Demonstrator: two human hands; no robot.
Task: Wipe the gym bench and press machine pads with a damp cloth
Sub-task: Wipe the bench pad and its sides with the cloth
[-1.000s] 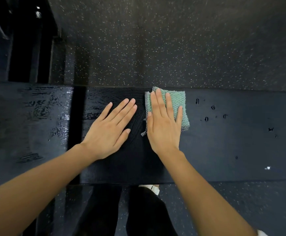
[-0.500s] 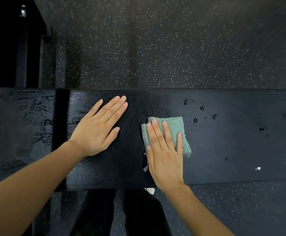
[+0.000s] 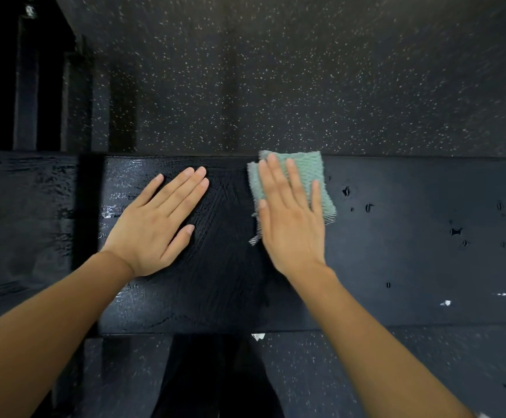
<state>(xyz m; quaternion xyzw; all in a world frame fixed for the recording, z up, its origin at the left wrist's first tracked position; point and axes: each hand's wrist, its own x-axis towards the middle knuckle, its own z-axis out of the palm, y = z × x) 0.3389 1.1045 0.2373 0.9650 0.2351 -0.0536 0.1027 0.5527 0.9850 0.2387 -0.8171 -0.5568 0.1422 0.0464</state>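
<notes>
A: How far along does the wiping look?

B: Partway, judging by the surface. The person's right hand [image 3: 291,230] lies flat, fingers straight and close together. It presses a folded teal-green knitted cloth [image 3: 307,165] onto the long black padded bench [image 3: 411,260]. Nothing is gripped. The cloth is pinned under the palm and fingers at the bench's far edge, with its top corner just over that edge.

A: And the other hand?

B: The left hand [image 3: 155,227] rests flat on the pad just left of the cloth, fingers straight, holding nothing. It is probably bracing.

A: What seems done?

B: The wet streaked patch [image 3: 221,267] under and between the hands has a glossy sheen. So does the separate black pad section [image 3: 25,221] on the left, across the dark gap [image 3: 90,236]. Those parts appear to be wiped.

A: What is left?

B: Right of the cloth the bench looks matte and dry, apart from scattered water droplets [image 3: 346,190] and a few pale specks [image 3: 445,303] towards the near edge. That whole right stretch likely needs passes. No press machine pad can be made out here, so that half of the job cannot be judged and presumably remains.
</notes>
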